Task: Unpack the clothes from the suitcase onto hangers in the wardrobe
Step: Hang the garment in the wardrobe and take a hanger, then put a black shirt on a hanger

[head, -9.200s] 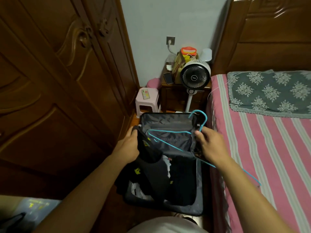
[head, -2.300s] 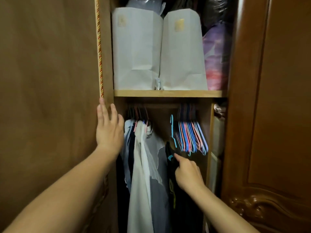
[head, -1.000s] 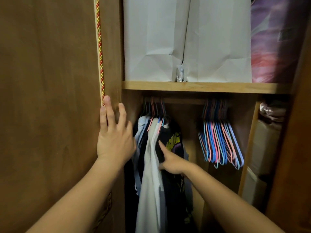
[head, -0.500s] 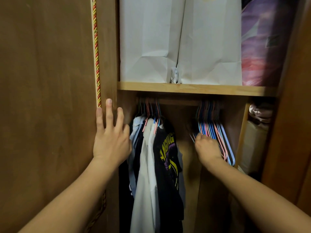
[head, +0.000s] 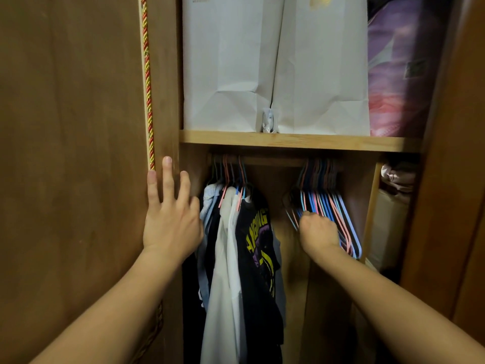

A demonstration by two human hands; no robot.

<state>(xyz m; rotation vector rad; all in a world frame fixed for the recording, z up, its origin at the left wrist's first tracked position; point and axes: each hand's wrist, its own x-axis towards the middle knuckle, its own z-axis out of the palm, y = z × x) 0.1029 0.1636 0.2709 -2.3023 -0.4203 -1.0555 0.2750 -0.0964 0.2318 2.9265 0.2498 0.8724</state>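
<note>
Right hand is curled into the bunch of empty pink and blue hangers on the wardrobe rail, gripping one or more of them. Left hand sits flat, fingers spread, against the open wardrobe door. The black graphic tee hangs with the shirts, left of the hangers.

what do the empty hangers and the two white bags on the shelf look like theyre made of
Empty hangers: thin rods in pink and blue, probably coated wire, though solid plastic can't be ruled out. White bags: matte paper, judging by the sharp creases and folded bottoms. Shelf: pale unfinished-looking wood.
</note>
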